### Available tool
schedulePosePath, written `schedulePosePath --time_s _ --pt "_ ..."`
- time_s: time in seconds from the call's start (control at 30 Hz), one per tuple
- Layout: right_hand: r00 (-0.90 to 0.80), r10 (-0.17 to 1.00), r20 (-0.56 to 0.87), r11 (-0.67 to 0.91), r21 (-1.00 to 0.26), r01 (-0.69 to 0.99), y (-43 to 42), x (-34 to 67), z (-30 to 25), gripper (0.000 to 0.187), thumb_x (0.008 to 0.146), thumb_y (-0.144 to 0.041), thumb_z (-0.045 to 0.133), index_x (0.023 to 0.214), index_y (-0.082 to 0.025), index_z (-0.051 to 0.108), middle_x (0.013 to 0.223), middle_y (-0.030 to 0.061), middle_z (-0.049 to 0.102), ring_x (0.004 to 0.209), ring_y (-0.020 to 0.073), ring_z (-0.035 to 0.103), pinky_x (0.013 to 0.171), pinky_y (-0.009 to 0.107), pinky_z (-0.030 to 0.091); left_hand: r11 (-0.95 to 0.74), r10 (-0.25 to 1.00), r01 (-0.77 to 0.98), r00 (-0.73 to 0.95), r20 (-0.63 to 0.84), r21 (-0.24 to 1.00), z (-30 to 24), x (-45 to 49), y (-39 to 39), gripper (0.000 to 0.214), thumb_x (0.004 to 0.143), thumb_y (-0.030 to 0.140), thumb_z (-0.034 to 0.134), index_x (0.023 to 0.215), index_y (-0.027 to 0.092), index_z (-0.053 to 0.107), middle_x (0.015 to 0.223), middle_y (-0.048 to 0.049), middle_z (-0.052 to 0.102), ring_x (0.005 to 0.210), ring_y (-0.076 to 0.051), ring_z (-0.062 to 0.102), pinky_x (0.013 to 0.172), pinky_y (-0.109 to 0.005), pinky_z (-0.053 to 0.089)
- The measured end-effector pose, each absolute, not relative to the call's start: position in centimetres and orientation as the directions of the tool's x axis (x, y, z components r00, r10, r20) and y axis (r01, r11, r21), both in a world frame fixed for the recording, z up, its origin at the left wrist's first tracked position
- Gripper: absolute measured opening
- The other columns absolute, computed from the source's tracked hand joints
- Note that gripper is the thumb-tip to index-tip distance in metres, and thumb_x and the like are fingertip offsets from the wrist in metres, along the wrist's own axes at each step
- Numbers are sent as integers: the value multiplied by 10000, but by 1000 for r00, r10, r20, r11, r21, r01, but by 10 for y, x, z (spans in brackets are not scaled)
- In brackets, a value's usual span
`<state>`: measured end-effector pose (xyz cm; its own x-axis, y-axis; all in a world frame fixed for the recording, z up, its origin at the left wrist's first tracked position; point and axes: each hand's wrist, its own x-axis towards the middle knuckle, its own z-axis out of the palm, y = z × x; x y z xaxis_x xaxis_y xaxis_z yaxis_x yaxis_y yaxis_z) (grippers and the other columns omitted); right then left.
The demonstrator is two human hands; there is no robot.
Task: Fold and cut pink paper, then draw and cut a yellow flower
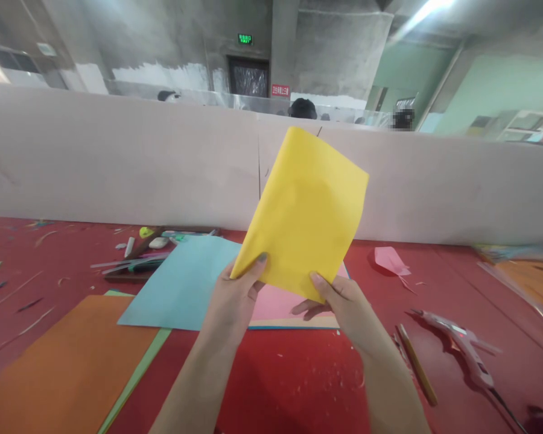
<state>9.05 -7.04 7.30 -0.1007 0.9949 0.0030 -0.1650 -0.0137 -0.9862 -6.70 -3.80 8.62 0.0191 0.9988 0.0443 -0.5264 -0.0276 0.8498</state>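
Observation:
A yellow paper sheet (305,214) is held up above the red table (298,374), tilted toward me. My left hand (235,298) pinches its lower left corner, thumb on the front. At the lower right edge, my right hand (339,304) grips the sheet with thumb on top and fingers behind. Under the hands lie a light blue sheet (181,283) and a pink sheet (276,304) flat on the table.
An orange sheet (63,367) over a green one lies at the front left. A pink glue gun (461,346) and a pencil (416,364) lie to the right. Folded pink paper (391,260), pens and scraps sit near the beige partition wall (117,157). People's heads show beyond it.

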Motion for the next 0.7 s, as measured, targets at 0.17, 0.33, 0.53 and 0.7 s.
schedulePosePath --time_s 0.17,0.33,0.53,0.7 --pt "-168 983 -72 -93 -988 -125 -71 111 74 389 798 -425 551 1025 -126 654 899 111 689 603 182 679 507 259 536 68 981 -242 193 -21 968 85 -89 -28 328 621 295 732 926 185 682 954 -58 701 927 -253 625 823 -364 497" --pt "-249 959 -138 -161 -984 -76 -65 124 61 358 797 -396 566 1031 -139 650 836 84 692 569 177 678 469 244 521 107 923 101 360 -136 989 78 -103 -20 336 628 344 718 932 207 683 955 -53 703 915 -254 636 786 -343 505" --pt "-290 943 -164 -201 -974 -105 -54 132 39 400 793 -401 577 1087 -133 612 955 119 679 560 172 680 463 242 515 112 926 251 326 -193 961 58 -104 -9 298 644 385 692 855 176 669 865 -73 710 756 -227 673 596 -266 511" --pt "-306 939 -153 -186 -979 -81 -52 136 33 410 788 -402 585 1086 -122 612 905 106 687 560 175 682 467 233 512 179 863 279 415 -287 943 55 -104 -10 372 645 436 679 880 148 659 771 -87 710 567 -185 653 542 -267 502"
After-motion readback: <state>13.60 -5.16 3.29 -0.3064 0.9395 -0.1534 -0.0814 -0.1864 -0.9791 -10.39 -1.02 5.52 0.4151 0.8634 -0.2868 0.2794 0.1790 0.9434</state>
